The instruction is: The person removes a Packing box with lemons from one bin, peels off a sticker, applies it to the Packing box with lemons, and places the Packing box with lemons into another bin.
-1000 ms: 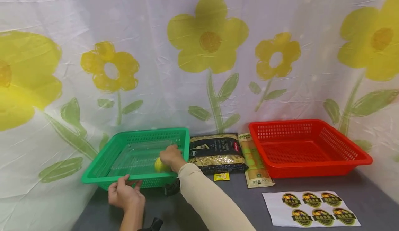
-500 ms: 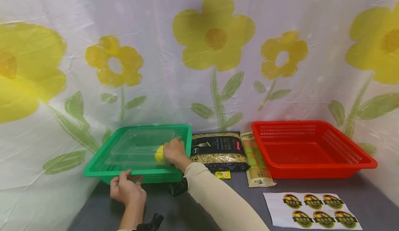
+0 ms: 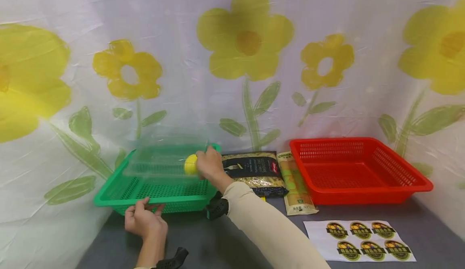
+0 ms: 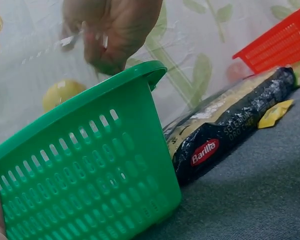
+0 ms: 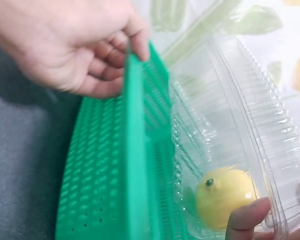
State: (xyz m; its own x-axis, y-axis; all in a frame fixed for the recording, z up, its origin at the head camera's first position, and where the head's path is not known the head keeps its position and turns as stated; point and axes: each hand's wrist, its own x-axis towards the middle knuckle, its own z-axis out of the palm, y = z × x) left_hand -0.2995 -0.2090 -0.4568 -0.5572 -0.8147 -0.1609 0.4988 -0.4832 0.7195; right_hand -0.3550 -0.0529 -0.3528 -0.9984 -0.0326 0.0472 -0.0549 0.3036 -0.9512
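Note:
My right hand (image 3: 211, 165) grips the right end of a clear plastic clamshell box (image 3: 156, 161), raised above the green basket (image 3: 120, 203). Inside the box, near that hand, lies a round yellow fruit (image 3: 190, 164); the right wrist view shows a green stem end on the fruit (image 5: 222, 197). My left hand (image 3: 146, 220) holds the basket's near rim. In the right wrist view, the thumb of the left hand (image 5: 85, 50) is over the rim and its fingers curl below. The far end of the box is faint against the pale curtain.
Right of the basket lie a black pasta bag (image 3: 254, 172) and a long green-and-tan packet (image 3: 298, 184). Farther right is a red basket (image 3: 363, 198), with a sticker sheet (image 3: 359, 240) in front. A small yellow sachet (image 4: 276, 114) lies by the pasta. A flowered curtain (image 3: 181, 79) hangs behind.
My right hand has lifted the clear box with the yellow fruit up out of the green basket. My left hand has stayed at the basket's near rim.

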